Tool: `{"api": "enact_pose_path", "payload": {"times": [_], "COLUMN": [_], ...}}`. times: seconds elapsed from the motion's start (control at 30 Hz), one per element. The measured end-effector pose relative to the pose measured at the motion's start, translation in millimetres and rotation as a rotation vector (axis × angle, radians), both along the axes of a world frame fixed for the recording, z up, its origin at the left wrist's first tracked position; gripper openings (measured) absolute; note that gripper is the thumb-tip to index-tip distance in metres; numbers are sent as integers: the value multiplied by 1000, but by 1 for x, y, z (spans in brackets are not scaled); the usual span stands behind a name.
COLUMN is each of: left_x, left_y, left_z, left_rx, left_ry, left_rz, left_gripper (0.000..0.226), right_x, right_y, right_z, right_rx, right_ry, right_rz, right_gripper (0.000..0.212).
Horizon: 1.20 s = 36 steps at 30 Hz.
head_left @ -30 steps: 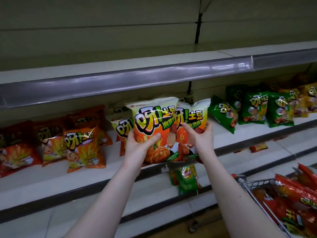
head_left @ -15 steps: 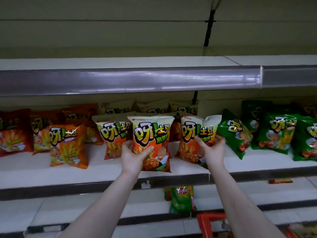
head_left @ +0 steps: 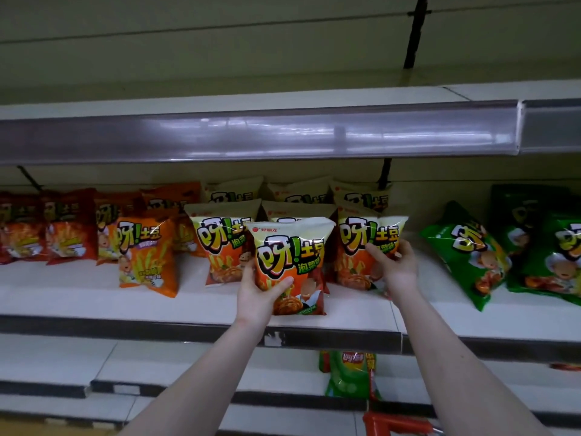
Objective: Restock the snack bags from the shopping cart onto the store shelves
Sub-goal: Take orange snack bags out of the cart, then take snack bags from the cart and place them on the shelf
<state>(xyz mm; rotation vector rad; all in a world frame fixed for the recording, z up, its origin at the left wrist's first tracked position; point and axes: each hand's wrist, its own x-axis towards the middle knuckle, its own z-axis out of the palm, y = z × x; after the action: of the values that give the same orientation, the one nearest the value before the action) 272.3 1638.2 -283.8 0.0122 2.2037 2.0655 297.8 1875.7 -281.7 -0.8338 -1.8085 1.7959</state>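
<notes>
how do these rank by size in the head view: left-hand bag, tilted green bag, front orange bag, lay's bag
1. left-hand bag and tilted green bag: they look alike, and the held one is nearer, so unranked
2. front orange bag
3. lay's bag, partly hidden behind the shelf edge

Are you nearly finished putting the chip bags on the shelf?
Partly. Done: matching bags stand in rows on the shelf. In hand: the left hand holds the front bag upright at the shelf edge; the right hand grips the bag beside it. Left: letting both go. Only the cart handle shows, so how many remain is unclear.
</notes>
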Motion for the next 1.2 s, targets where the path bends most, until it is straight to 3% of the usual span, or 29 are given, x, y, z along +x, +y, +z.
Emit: {"api": "enact_pose_path", "payload": {"times": [0.13, 0.27, 0.5, 0.73, 1.03, 1.2], "left_x": [1, 1, 3, 13, 24, 35], "left_y": [1, -1, -6, -12, -39, -42], "left_z": [-10, -12, -1, 20, 30, 59], "left_rx": [-53, -111, -96, -22, -11, -2], "left_ry": [-31, -39, -114, -78, 108, 270], "left_rz": [-9, -31, -90, -99, 96, -95], "left_gripper": [72, 65, 68, 76, 62, 46], "right_x": [-3, -6, -1, 22, 57, 82], "right_y": [8, 19, 14, -5, -45, -79], "right_z": [2, 7, 13, 26, 43, 55], "right_rx": [1, 45, -6, 6, 139, 179], "right_ry": [-46, -128, -117, -124, -73, -5], "right_rz": [63, 142, 160, 40, -35, -117], "right_gripper": [34, 51, 47, 100, 95, 89]}}
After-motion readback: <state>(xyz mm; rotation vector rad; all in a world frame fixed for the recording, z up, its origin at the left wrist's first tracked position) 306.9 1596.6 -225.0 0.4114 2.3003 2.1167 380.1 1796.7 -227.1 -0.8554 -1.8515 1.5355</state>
